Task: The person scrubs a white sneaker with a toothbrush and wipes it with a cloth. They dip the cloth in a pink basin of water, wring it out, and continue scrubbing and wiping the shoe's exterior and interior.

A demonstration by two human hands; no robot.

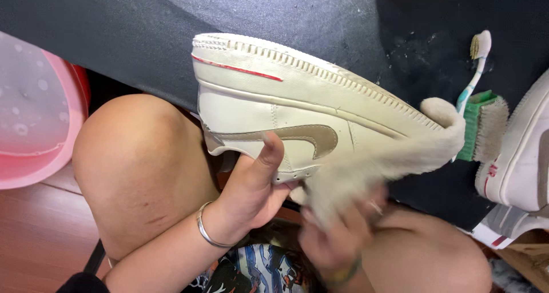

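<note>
Nearest, the left hand [251,184], a silver bangle [209,233] on its wrist, props up a cream low-top sneaker [297,107] between the two bare knees. Its grip is closed on the shoe from below, thumb pressed flat along the side panel by the tan swoosh-shaped mark; tipped sideways like this, the sole edge and sidewall appear turned up toward the camera. Beside it the right hand [337,236] is blurred, fingers bunched tight round a pale fuzzy cloth [394,156], which drapes up over the toe and touches the sole rim. Behind lies a dark mat [171,30] with a green-backed scrub brush [486,127] and a worn toothbrush [474,70]; a second sneaker [523,156] sits at the right edge. A pink plastic basin [34,116] stands far left on the wooden floor [34,236].
</note>
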